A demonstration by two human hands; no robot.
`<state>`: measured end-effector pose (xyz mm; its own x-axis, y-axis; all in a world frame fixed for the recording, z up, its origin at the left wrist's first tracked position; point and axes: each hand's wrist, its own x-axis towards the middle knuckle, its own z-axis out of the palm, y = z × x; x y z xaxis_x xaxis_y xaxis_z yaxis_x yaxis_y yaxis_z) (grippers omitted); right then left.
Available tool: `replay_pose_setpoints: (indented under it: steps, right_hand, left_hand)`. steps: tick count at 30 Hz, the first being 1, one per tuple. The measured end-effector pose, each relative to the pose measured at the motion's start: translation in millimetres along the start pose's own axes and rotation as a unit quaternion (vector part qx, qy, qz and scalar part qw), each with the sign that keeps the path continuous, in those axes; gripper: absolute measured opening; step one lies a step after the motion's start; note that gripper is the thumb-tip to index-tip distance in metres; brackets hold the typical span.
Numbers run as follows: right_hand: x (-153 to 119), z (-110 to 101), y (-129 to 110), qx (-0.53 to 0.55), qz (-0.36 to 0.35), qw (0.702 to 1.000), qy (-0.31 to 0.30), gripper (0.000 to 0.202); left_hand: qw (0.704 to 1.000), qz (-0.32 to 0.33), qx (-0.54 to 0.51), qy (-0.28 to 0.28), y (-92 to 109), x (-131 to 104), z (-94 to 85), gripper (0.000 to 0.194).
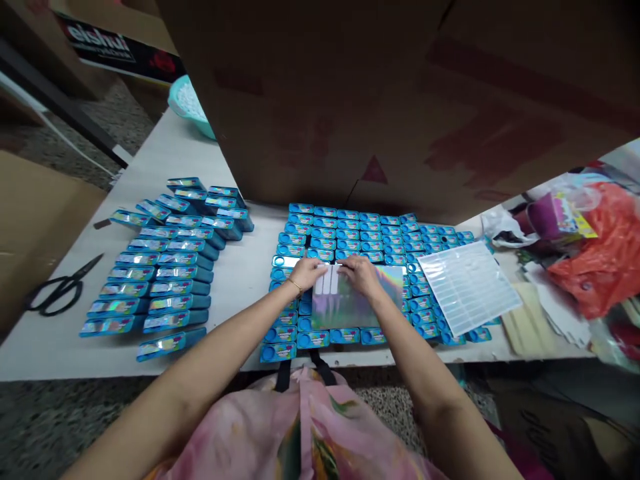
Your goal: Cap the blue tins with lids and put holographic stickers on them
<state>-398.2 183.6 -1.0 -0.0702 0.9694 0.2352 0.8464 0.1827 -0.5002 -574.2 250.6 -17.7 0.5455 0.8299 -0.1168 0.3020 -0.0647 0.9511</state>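
A shiny holographic sticker sheet [373,303] lies over rows of small blue boxes [345,335]. White strips show at its left part, where backing is bare. My left hand [306,275] is closed in a pinch at the sheet's upper left corner. Close beside it, my right hand [361,273] pinches the top edge, fingertips bent down by the white strips. Whether a single loose sticker is between the fingers is too small to tell. To the right, a white sheet with strip outlines [470,287] rests on more boxes.
A large cardboard box [350,107] stands behind the rows. More blue boxes [183,287] stand at left, with black scissors [63,287] beyond. A turquoise basin [193,107] of white pieces is at the back left. Bags, including an orange one [600,247], crowd the right.
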Motion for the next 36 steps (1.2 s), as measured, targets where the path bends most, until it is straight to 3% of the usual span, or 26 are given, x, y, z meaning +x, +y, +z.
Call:
replay_pose_setpoints:
  steps: [2,5,9,12,15,17,19,21,24,26,28,32,36]
  right_hand:
    - [-8.8,1.3,5.6,-0.062,-0.045,0.997,0.026,0.024]
    - [-23.3,12.8,17.2,-0.106,-0.116,0.987,0.043,0.028]
    - [-34.3,16.9,18.8,-0.090,-0.143,0.984,0.053,0.025]
    - [-40.6,-12.0,-4.6,-0.065,-0.117,0.991,0.024,0.020]
    - [-47.9,-57.4,-41.3,-0.002,-0.066,0.998,-0.003,0.018]
    - [-49.4,-77.5,-62.6,0.068,-0.005,0.998,0.002,0.016]
    - [-45.8,-77.9,-76.9,0.154,0.070,0.986,0.003,0.016]
    - [-38.9,-58.2,-86.1,0.258,0.145,0.955,-0.009,0.017]
    - [-32.9,-11.0,-99.0,0.414,0.243,0.877,-0.024,0.021]
    - [-36.3,17.5,-110.2,0.478,0.291,0.828,-0.034,0.024]
    - [-45.0,38.4,-122.8,0.505,0.323,0.799,-0.047,0.026]
    - [-70.4,68.5,-146.6,0.507,0.357,0.782,-0.061,0.024]
    - [-100.9,101.4,-165.2,0.484,0.365,0.794,-0.034,0.022]
  left_hand:
    - [0.994,-0.056,-0.087,0.033,-5.8,-2.4,12.5,0.029]
    - [0.977,-0.090,-0.179,0.072,-15.7,-9.0,25.6,0.033]
    - [0.976,-0.105,-0.165,0.100,-25.5,-12.7,28.3,0.031]
    - [0.991,-0.053,-0.004,0.123,-28.9,-12.0,24.1,0.025]
    - [0.982,0.027,0.145,0.121,-27.6,-13.9,21.1,0.022]
    - [0.976,0.075,0.163,0.126,-24.4,-20.7,18.1,0.023]
    - [0.979,0.082,0.106,0.152,-20.1,-35.5,10.7,0.032]
    - [0.987,0.030,-0.017,0.159,-15.9,-58.8,-3.0,0.041]
    - [0.971,-0.064,-0.214,0.089,-11.8,-102.3,-30.3,0.053]
    - [0.956,-0.096,-0.267,0.077,-12.5,-128.7,-45.8,0.050]
    - [0.951,-0.119,-0.271,0.090,-17.2,-149.3,-54.7,0.046]
    - [0.949,-0.169,-0.234,0.126,-38.0,-178.0,-57.8,0.035]
    - [0.950,-0.190,-0.218,0.115,-67.0,-204.6,-61.4,0.045]
